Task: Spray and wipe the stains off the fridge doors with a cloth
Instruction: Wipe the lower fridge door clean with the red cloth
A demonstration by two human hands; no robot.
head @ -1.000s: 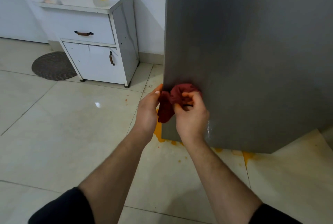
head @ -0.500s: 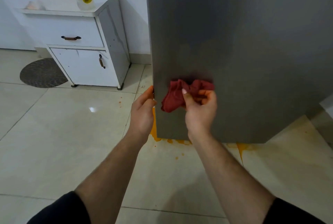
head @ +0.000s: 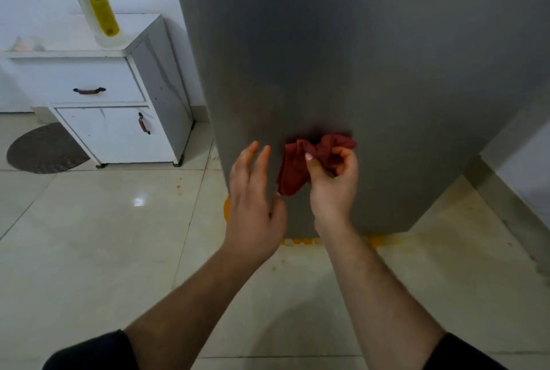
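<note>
Red cloth [head: 300, 167] bunched up low on the grey fridge door [head: 342, 57]

The cloth is pinched in the right hand [head: 333, 188], thumb and curled fingers clamped on its upper part, the rest hung down to the left. The left hand [head: 253, 206] is held just beside it, grip spread, nothing held.

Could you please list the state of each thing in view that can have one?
Red cloth: bunched, held against the fridge door.
Right hand: closed on the cloth.
Left hand: open, holding nothing.
Fridge door: shut, no stain visible.
Cabinet drawer: shut.
Cabinet door: shut.
Spray bottle: upright on the cabinet, nearly empty.
Floor: orange spill along the fridge's base.
</note>
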